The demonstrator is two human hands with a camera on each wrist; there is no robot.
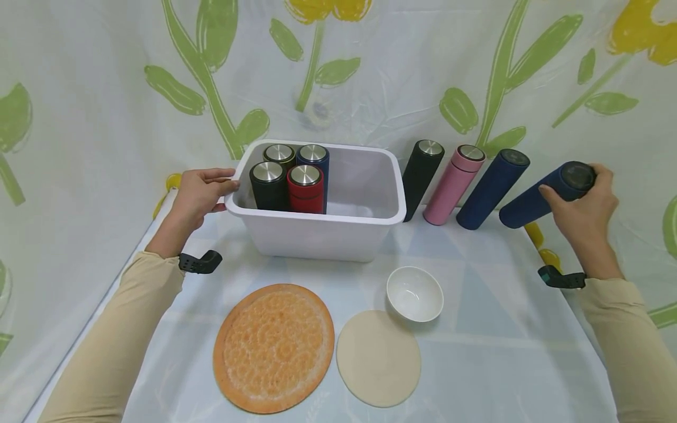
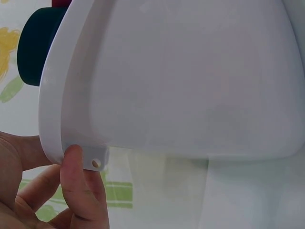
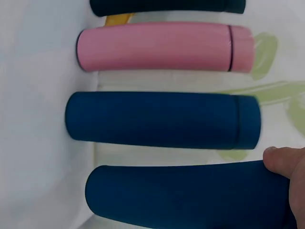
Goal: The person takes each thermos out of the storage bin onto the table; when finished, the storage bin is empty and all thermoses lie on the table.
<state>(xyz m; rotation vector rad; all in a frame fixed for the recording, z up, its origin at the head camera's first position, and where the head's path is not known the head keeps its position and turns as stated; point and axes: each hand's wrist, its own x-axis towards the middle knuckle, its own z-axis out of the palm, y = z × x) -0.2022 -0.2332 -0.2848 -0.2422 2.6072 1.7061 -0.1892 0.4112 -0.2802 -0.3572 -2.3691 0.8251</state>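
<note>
At 3 o'clock, head view, R hand point(image 1: 589, 214) grips navy bottle point(image 1: 542, 197) near its cap; long axis approx 2 to 8, cap at 2. Can't tell if base touches bench point(image 1: 492, 317). White bin point(image 1: 317, 238) lies at 9 from it, L hand point(image 1: 195, 194) nearer, pinching rim's 9 o'clock end. Btwn R hand & bin, blocking a straight low path: blue bottle point(image 1: 492, 188), pink bottle point(image 1: 452, 187), black bottle point(image 1: 421, 176). Bowl point(image 1: 415, 294): approx 4–5 from bin.

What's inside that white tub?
The white tub holds a red flask, a blue flask and two dark flasks, silver tops up. Its front wall hides their bases; the front pair partly covers the back pair.
</note>
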